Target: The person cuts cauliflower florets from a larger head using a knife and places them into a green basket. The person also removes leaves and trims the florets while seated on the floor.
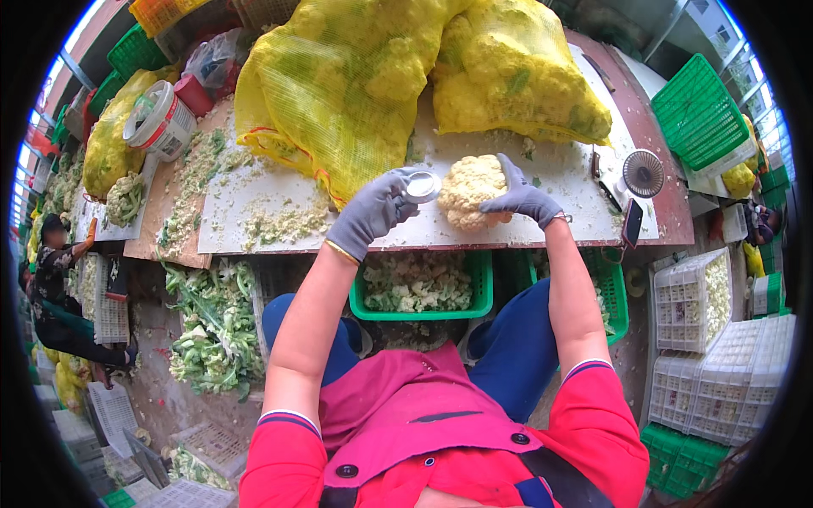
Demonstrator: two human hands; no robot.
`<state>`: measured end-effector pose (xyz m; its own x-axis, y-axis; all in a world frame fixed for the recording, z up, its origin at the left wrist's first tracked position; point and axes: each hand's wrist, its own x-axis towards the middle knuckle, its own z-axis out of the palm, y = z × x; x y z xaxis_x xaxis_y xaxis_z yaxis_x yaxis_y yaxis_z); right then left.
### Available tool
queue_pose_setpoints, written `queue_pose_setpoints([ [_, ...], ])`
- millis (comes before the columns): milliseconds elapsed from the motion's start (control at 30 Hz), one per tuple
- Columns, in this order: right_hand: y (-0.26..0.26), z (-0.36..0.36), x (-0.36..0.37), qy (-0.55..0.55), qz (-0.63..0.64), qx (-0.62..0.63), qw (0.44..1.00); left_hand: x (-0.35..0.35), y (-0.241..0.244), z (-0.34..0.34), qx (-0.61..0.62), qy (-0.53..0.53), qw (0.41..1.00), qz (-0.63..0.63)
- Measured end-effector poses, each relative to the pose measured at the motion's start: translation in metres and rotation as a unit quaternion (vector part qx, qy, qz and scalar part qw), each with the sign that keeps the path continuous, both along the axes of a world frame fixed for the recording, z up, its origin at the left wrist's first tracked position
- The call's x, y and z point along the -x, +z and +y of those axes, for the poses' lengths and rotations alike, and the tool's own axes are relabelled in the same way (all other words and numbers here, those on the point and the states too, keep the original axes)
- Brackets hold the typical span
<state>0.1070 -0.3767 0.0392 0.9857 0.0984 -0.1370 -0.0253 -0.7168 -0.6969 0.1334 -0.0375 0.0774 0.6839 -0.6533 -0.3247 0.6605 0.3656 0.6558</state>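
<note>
My left hand (376, 206), in a grey glove, grips a small round metal tool (422, 187) whose pale disc-like face is turned up. Just to its right, my right hand (524, 195), gloved alike, holds a cream cauliflower head (473, 190) from its right side, thumb low and fingers behind. A narrow gap separates tool and cauliflower. Both are over the white work board (438, 236), close to its front edge. Beyond them lie two yellow mesh sacks full of cauliflower, a left one (343, 82) and a right one (514, 82).
Below the table edge a green crate (486, 298) holds cauliflower pieces. A small fan (643, 173), a phone (632, 222) and a knife (599, 72) lie at right. Trimmed leaves (216, 336) are heaped lower left. A white bucket (162, 124) stands far left; another person (60, 292) is beyond.
</note>
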Motion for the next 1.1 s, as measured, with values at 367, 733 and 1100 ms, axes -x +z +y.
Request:
queue_pose_setpoints([
  [367,-0.006,0.007,0.024,0.083,-0.025,0.033,0.996,-0.002,0.000,-0.013,-0.155,0.028,0.983,-0.099],
  [733,0.014,0.012,0.018,0.094,0.052,-0.066,0.992,0.006,-0.049,-0.053,-0.418,-0.041,0.804,-0.422],
  [1100,0.029,0.018,0.015,0.073,0.095,-0.047,0.992,-0.017,-0.065,-0.035,-0.414,-0.022,0.771,-0.484],
])
